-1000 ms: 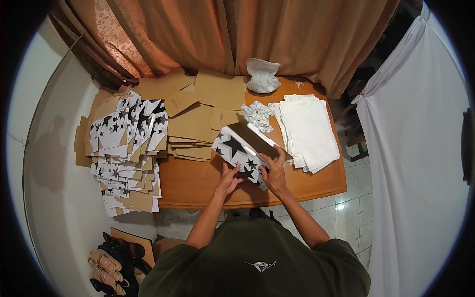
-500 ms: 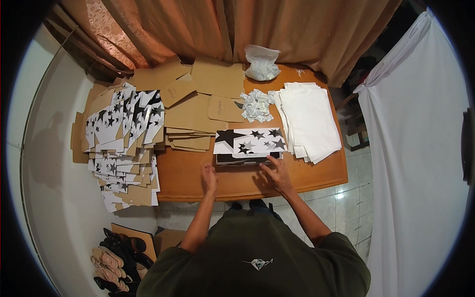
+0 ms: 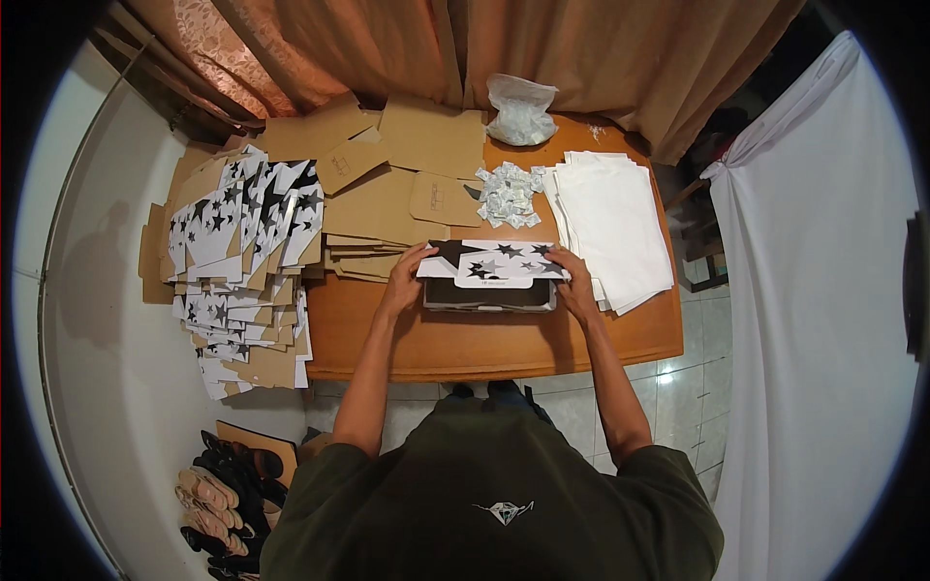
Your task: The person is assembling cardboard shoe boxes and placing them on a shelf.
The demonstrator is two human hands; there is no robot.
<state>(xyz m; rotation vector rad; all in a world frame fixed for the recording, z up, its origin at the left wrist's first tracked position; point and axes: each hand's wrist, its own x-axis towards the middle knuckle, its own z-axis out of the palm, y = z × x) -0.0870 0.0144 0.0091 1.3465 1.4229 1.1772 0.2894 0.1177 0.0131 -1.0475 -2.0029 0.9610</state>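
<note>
A cardboard box (image 3: 490,309) sits on the wooden table in front of me, its dark inside showing below a raised lid (image 3: 509,259). White with black and grey stars, the lid has a tucked front flap. My left hand (image 3: 405,279) is closed on the lid's left end. At the opposite end my right hand (image 3: 574,281) grips the lid's right side, thumb and fingers around the edge. What lies inside the box is too dark to make out.
Piles of flat star-printed cardboard (image 3: 232,223) stand at the left, beside plain brown sheets (image 3: 368,208). Small white packets (image 3: 509,194) lie beyond the box, near a plastic bag (image 3: 521,116). White paper sheets (image 3: 615,228) are stacked at the right. Sandals (image 3: 218,494) sit lower left.
Both hands have moved up to the lid's two ends and taken hold of it. The lid has tilted up, and a wider strip of the box's inside shows.
</note>
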